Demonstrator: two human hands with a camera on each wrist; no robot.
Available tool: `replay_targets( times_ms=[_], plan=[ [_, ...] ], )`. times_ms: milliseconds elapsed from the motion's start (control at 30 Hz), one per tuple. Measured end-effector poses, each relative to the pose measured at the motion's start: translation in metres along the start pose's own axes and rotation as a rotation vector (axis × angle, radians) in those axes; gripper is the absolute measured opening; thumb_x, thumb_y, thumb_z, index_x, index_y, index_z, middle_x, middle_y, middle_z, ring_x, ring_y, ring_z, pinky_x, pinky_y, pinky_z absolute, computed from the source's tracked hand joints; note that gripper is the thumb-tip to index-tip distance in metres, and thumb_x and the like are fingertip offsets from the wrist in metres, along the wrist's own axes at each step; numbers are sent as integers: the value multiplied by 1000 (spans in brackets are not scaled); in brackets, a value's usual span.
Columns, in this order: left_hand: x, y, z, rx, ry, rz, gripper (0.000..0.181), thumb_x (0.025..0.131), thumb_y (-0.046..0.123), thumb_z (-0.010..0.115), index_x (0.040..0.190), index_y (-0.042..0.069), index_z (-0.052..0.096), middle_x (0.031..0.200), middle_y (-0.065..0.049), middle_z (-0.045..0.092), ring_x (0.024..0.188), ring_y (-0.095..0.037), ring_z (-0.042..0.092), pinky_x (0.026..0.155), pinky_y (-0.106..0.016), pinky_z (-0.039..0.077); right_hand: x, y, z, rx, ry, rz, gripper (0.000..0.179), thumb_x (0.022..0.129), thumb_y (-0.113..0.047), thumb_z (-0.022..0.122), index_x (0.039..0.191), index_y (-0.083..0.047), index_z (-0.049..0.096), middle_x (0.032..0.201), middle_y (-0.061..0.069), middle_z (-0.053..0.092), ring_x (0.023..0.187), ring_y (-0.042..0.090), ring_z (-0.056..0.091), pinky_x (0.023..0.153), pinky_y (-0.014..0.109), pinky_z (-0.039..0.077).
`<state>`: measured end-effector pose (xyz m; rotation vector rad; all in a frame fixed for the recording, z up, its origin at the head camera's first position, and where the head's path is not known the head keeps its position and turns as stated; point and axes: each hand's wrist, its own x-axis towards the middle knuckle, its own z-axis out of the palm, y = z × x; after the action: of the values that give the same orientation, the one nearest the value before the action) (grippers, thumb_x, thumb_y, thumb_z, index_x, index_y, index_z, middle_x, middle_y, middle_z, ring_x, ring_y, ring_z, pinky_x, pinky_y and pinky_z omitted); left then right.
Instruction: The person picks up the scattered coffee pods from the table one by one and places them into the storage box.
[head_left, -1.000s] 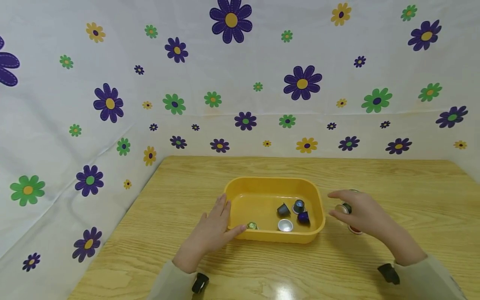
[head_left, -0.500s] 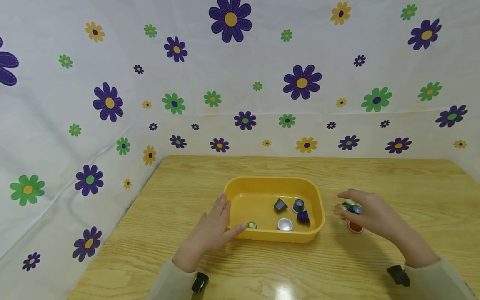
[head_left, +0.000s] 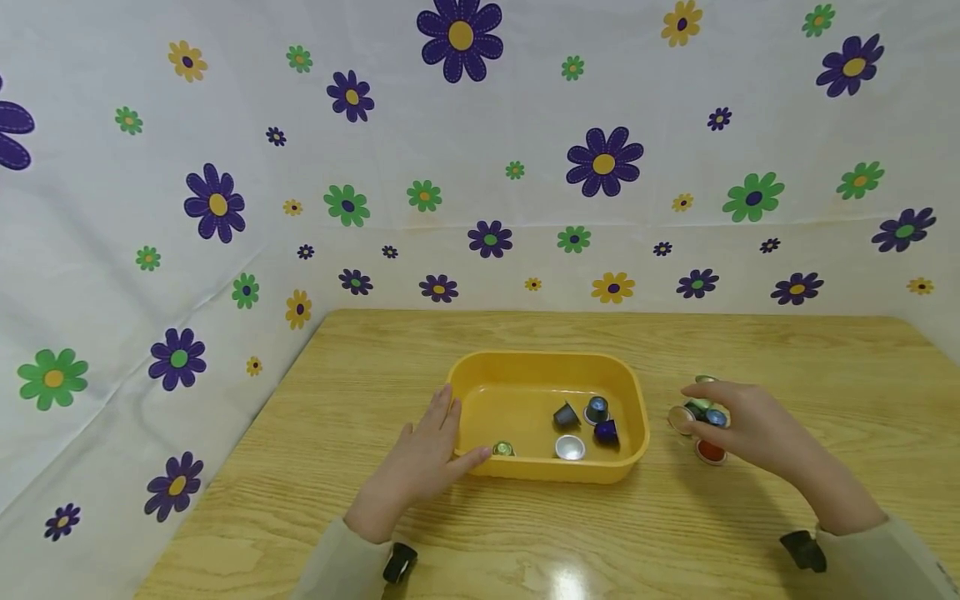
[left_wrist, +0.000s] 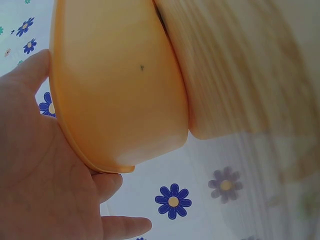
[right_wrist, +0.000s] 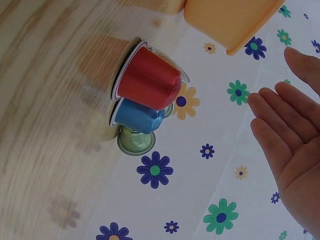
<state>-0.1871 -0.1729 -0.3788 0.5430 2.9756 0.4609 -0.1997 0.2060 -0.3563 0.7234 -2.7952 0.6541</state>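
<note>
My left hand [head_left: 420, 458] rests against the left end of a yellow plastic tub [head_left: 540, 357], fingers along its rim and thumb over the near edge. Inside are coffee capsules: a grey one [head_left: 566, 416], a teal one [head_left: 597, 408], a dark blue one [head_left: 605, 432], a silver one [head_left: 570, 447] and a green one [head_left: 503, 449]. Over the pile to the tub's right hovers my right hand [head_left: 761, 429], fingers loosely bent and holding nothing. Below it are a red capsule [right_wrist: 147, 80], a blue capsule [right_wrist: 137, 116] and a green capsule [right_wrist: 136, 142]; others are partly hidden.
The wooden table [head_left: 390, 350] reaches back to a white flowered cloth [head_left: 525, 108], which also hangs at the left. A black strap [head_left: 400, 563] is at the left cuff, another strap [head_left: 803, 551] at the right.
My right hand has shifted rightward from near the tub's edge to over the capsule pile. The grey capsule in the tub has rocked about. My left hand stays in place.
</note>
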Motion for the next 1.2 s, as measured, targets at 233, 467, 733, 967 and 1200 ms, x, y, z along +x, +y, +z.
replay_targets(
  times_ms=[233, 467, 733, 967, 1200],
  plan=[
    [1, 1, 0, 4, 0, 3, 88, 85, 62, 35, 138, -6, 19, 146, -16, 0, 133, -25, 0, 96, -58, 18, 0, 5, 0, -12, -24, -16, 34, 78, -17, 68, 106, 1, 61, 101, 15, 63, 92, 32, 58, 75, 47, 46],
    [1, 3, -1, 5, -2, -2, 88, 85, 62, 35, 138, -5, 18, 146, -15, -1, 133, -25, 0, 96, -57, 18, -2, 8, 0, -30, -20, -19, 31, 77, -13, 68, 104, 1, 62, 99, 14, 63, 89, 30, 59, 71, 44, 48],
    [1, 3, -1, -3, 2, -2, 87, 85, 62, 36, 138, -6, 19, 146, -16, 1, 133, -25, 2, 96, -58, 18, -2, 12, 1, -15, -35, -17, 31, 77, -14, 69, 103, 1, 63, 97, 13, 63, 88, 30, 59, 70, 43, 48],
    [1, 0, 1, -3, 5, -9, 88, 84, 62, 35, 138, -6, 19, 146, -16, 1, 133, -26, 2, 96, -58, 18, -1, 16, 3, 2, -65, 0, 31, 76, -14, 69, 102, 1, 63, 96, 12, 63, 85, 28, 59, 69, 42, 48],
    [1, 0, 1, 14, 7, -5, 88, 84, 63, 35, 138, -5, 20, 146, -16, 1, 133, -26, 2, 95, -59, 19, -2, 19, 3, 7, -81, 6, 32, 74, -13, 71, 100, 2, 63, 94, 11, 64, 83, 27, 59, 69, 41, 48]
  ],
)
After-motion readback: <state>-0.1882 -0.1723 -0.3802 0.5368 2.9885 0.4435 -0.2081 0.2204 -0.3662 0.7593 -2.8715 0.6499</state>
